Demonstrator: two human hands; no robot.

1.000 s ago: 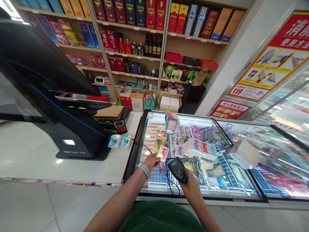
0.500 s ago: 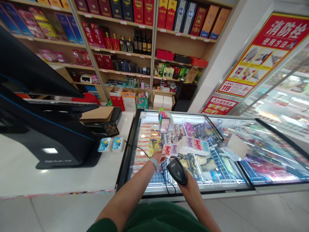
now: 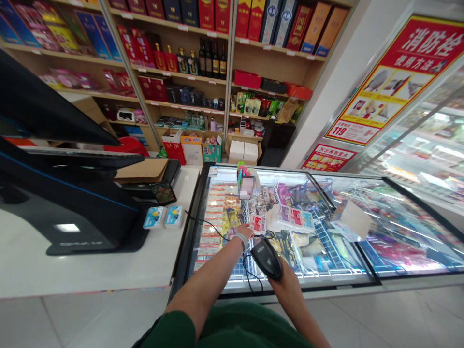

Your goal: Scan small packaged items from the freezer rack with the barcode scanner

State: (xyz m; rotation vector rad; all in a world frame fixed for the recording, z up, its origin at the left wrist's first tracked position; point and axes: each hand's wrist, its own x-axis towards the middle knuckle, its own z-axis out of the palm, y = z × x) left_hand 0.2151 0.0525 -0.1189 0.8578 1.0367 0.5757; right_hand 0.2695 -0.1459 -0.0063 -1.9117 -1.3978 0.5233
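My left hand (image 3: 245, 233), with a pale wristband at the wrist, is closed at the left edge of a small red-and-white plastic box (image 3: 258, 224) over the freezer's glass top. Its fingertips are partly hidden. In my right hand (image 3: 284, 277) is a black barcode scanner (image 3: 267, 258), its head pointing up and left, just below that box. The scanner's black cable (image 3: 247, 270) loops over the glass. Right of the red-and-white box lies a clear pack of similar boxes (image 3: 296, 217) in purple, red and blue.
A chest freezer (image 3: 377, 280) holds bagged goods in wire baskets under glass. On the left counter (image 3: 119, 275) stand a black checkout terminal (image 3: 97, 212) and two blue-and-white boxes (image 3: 173, 216). An open carton (image 3: 353, 220) rests on the freezer's right part. Shelves of bottles stand behind.
My left hand has moved slightly right with the red-and-white box. The purple-and-white box beside it no longer shows separately. My right hand and the scanner stay nearly in place.
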